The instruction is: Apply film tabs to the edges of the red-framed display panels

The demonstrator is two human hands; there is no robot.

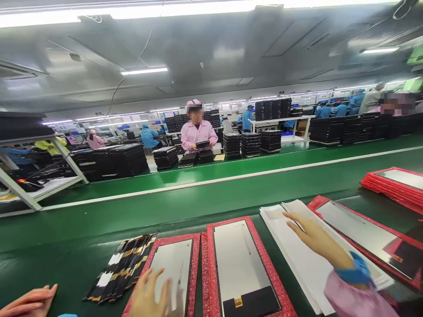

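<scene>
Resting R hand on sheets, L on 1/3 panels

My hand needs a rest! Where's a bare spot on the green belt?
Bare green belt runs behind the red-framed panels and left of the black-and-gold strips. It's crowded in front, around the white sheets under the right hand.

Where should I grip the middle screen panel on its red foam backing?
Grip the red foam backing by its two long edges, coming down from above on both sides. The foam sticks out past the screen panel along those sides, and it lies flat on the green belt, so you can lift it while keeping clear of the panel's face.
</scene>
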